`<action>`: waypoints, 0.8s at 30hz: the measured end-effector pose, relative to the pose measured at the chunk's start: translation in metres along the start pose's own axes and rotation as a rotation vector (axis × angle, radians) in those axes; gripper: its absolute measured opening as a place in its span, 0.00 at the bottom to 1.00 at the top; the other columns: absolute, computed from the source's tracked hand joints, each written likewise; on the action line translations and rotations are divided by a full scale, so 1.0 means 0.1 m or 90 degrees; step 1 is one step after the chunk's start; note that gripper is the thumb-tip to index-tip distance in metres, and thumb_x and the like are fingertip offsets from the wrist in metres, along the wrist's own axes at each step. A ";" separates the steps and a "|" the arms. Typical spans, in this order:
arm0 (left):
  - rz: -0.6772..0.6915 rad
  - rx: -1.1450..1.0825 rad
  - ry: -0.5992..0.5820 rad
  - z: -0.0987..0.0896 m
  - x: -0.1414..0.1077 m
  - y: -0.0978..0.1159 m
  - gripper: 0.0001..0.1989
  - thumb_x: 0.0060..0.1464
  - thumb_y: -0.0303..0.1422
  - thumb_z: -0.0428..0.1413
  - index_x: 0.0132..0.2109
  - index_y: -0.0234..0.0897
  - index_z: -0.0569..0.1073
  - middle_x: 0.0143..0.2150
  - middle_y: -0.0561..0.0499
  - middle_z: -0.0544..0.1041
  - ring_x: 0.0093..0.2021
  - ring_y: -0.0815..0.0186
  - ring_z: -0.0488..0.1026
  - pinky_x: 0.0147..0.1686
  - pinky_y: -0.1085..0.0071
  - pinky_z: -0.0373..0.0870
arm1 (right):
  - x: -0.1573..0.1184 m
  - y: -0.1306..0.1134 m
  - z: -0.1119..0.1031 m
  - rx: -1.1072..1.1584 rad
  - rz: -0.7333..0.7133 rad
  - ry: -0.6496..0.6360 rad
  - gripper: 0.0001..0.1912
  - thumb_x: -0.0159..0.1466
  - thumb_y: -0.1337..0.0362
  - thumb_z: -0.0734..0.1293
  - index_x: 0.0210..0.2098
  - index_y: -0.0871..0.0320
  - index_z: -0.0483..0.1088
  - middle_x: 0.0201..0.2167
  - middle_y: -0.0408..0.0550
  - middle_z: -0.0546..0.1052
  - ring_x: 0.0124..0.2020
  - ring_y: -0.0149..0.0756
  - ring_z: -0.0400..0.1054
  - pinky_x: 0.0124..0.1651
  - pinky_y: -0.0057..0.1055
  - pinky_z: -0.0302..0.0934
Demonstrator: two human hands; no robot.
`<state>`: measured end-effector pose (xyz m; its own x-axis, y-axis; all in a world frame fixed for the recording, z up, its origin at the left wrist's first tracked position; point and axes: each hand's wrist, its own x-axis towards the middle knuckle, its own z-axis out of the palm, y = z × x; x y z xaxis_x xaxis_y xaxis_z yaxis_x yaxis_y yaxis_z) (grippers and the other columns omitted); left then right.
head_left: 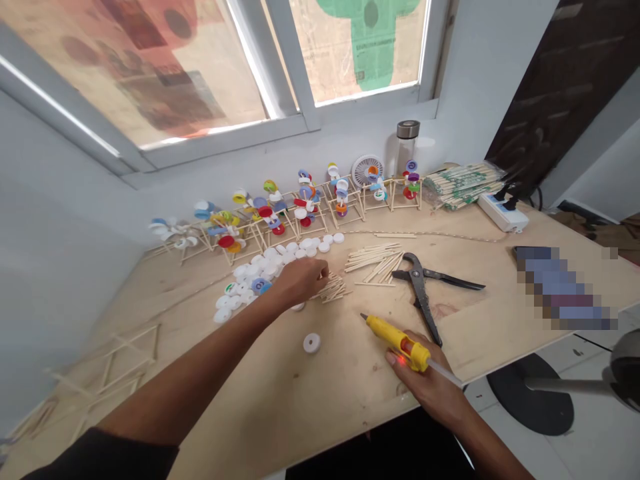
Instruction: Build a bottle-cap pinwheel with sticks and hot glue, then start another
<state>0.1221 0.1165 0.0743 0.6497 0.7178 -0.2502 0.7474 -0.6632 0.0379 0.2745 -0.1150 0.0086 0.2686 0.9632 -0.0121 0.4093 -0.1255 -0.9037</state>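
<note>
Two bare hands are seen from the head view above a plywood workbench [320, 407]; a hot-glue stage of stick-and-cap assembly is suggested by the tools at hand, though nothing is shown being joined. The right hand [423, 380] is clenched around a yellow hot glue gun [397, 343], its slim nozzle aimed up and left over the bare wood, a small red light glowing and a pale glue stick projecting from the rear; the left hand [300, 280] is curled, knuckles up, between a heap of white plastic bottle caps [263, 270] and a small pile of thin wooden sticks [333, 288], and whether anything is grasped cannot be told, since the fingers are hidden. One bored white cap [311, 343] is left lying apart below; dark steel pincers [425, 287] are laid beside a looser stack of sticks [380, 262]; a row of finished pinwheel-like cap models on stick frames [305, 207] is ranged along the wall; a wrapped stick bundle [463, 187] is placed beside a white power strip [503, 215].
</note>
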 end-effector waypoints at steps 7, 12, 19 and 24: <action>0.096 -0.055 0.026 0.03 0.35 0.43 0.10 0.50 0.30 0.50 0.34 0.38 0.76 0.33 0.48 0.79 0.34 0.64 0.73 0.31 0.72 0.62 | -0.02 -0.02 0.00 0.041 0.024 -0.021 0.11 0.62 0.57 0.62 0.27 0.57 0.64 0.25 0.42 0.66 0.29 0.33 0.63 0.31 0.29 0.58; 0.099 -0.037 0.015 0.10 0.61 0.64 0.10 0.49 0.29 0.50 0.33 0.37 0.76 0.36 0.45 0.79 0.36 0.61 0.74 0.31 0.71 0.64 | -0.01 -0.04 -0.01 0.039 0.016 -0.015 0.10 0.61 0.59 0.63 0.26 0.57 0.63 0.25 0.42 0.66 0.29 0.34 0.63 0.32 0.29 0.58; 0.071 -0.012 -0.021 0.14 0.74 0.74 0.10 0.49 0.28 0.50 0.35 0.35 0.76 0.38 0.42 0.79 0.38 0.59 0.75 0.33 0.69 0.66 | 0.00 -0.04 -0.02 0.064 0.021 -0.031 0.12 0.61 0.59 0.63 0.24 0.56 0.59 0.25 0.42 0.65 0.30 0.34 0.62 0.31 0.29 0.58; 0.051 0.004 -0.038 0.16 0.78 0.79 0.11 0.48 0.29 0.51 0.37 0.35 0.76 0.39 0.40 0.78 0.40 0.58 0.75 0.36 0.68 0.68 | -0.01 0.00 -0.01 0.072 0.020 -0.033 0.12 0.60 0.59 0.63 0.24 0.55 0.59 0.25 0.42 0.65 0.29 0.34 0.62 0.31 0.28 0.59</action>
<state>0.2297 0.1163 0.0423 0.6975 0.6490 -0.3038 0.6929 -0.7190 0.0547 0.2754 -0.1161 0.0092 0.2327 0.9706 -0.0614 0.2994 -0.1316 -0.9450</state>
